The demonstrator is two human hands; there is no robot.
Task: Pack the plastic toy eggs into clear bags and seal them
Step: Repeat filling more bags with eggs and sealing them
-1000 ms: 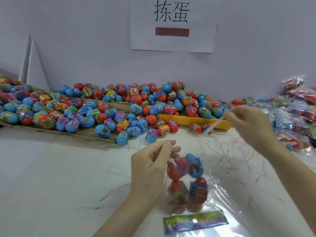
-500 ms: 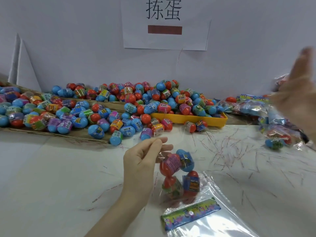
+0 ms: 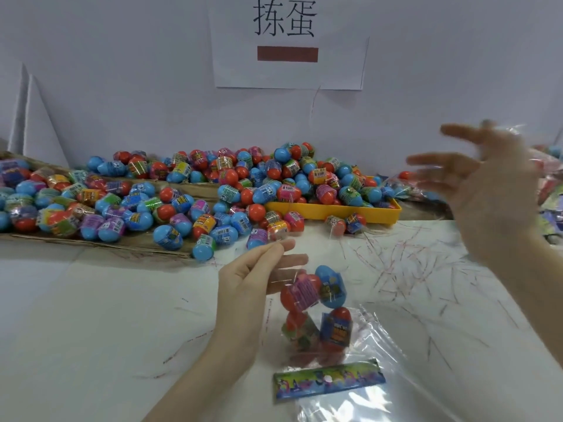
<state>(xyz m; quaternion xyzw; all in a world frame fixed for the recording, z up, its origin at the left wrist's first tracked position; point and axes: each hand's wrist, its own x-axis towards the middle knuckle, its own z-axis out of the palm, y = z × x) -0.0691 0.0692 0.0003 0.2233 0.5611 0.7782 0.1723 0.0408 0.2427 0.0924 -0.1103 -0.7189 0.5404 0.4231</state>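
Holding, at the left hand (image 3: 259,287), the top of a small clear plastic bag (image 3: 313,315) filled with red and blue plastic toy eggs wrapped in bright printed bands; thumb and fingertips pinching the film at its neck, the other fingers lying fairly straight. Hanging just over the white tabletop (image 3: 91,330), near the middle front, with its lower end seeming to touch an empty clear bag with a colourful printed header strip (image 3: 330,382) lying flat beneath.

Hovering up at the right, blurred, the right hand (image 3: 493,190): fingers spread wide, apparently gripping nothing, though a wisp of clear film showing near the fingertips.

Likely handling light but lumpy: hard, smooth eggs shifting freely inside thin, slippery, crinkly film. Probably best taken at the gathered neck above the eggs, not by the bulging sides, where the shells could roll and slide out of a grip. Not fragile, by the look of it, yet prone to spilling until sealed.

Lying across the back of the table, a big heap of loose banded eggs (image 3: 182,202), spilling over flat brown cardboard (image 3: 100,243) and a shallow yellow plastic tray (image 3: 380,213). Scattered over the tabletop, thin red strips (image 3: 396,254). Piling up at the far right, partly cut off, filled bags (image 3: 551,202). Behind, a pale wall carrying a white paper sign (image 3: 289,41).
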